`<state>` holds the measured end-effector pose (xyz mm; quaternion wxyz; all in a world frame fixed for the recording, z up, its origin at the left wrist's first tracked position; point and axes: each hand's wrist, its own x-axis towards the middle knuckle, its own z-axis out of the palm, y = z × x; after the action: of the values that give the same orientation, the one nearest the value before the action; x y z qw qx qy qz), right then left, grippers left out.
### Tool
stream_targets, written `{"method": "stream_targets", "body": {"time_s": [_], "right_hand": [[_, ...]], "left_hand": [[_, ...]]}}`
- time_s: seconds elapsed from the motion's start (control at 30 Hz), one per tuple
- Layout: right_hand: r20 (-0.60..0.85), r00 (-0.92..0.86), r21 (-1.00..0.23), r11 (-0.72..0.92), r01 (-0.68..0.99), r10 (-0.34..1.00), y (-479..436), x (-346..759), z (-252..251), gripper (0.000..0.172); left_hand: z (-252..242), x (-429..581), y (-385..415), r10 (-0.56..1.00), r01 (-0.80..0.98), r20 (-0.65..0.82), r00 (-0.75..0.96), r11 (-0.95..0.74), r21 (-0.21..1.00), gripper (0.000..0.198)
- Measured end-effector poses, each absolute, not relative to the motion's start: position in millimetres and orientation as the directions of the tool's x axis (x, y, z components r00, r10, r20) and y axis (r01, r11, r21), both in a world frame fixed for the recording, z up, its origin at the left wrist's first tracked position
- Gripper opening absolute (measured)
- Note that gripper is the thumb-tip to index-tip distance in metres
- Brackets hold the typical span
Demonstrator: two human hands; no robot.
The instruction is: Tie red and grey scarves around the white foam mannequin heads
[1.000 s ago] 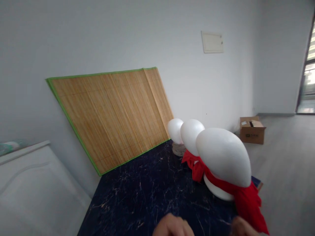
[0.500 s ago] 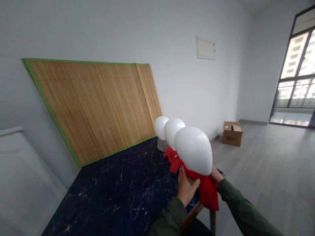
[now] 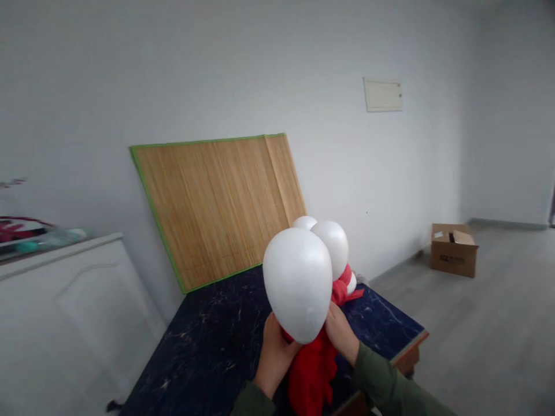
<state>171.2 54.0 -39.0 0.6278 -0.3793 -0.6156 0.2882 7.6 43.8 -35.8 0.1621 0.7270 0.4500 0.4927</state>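
We find a white foam head form point(image 3: 298, 283), egg-shaped and smooth, held up in front of us over the near part of a dark marbled table point(image 3: 208, 341), its narrow end pointing down toward our hands. A red cloth point(image 3: 313, 370) is wrapped at its base and hangs below between our wrists. Our left hand point(image 3: 274, 348) grips the base from the left, fingers curled closed around the cloth and the underside of the form; our right hand point(image 3: 341, 335) grips from the right, its fingers likewise closed against the base, though the form hides the fingertips. Both sleeves are dark green. Directly behind the held form stands a second white head form point(image 3: 333, 247) on the table, with red cloth point(image 3: 344, 286) at its neck, and just past it the top of a third white form point(image 3: 304, 222) shows. We cannot tell whether the held form touches the second one. Behind the table a bamboo mat with green edging point(image 3: 217, 202) leans tilted against the white wall. At left stands a white cabinet point(image 3: 69, 312) with blurred items on top. On the wall at upper right sits a small white panel point(image 3: 383, 95), and a cardboard box point(image 3: 453, 249) rests on the grey floor at right, well apart from the table.
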Motion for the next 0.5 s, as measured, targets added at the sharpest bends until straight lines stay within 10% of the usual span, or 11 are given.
{"method": "stream_targets", "body": {"time_s": [0.5], "right_hand": [[0.481,-0.027,-0.854,0.475,0.212,0.876,152.4,48.7,-114.5,0.046]], "left_hand": [[-106.4,-112.9,109.9,0.862,0.512,0.502,-0.071,-0.401,0.760,0.061]]}}
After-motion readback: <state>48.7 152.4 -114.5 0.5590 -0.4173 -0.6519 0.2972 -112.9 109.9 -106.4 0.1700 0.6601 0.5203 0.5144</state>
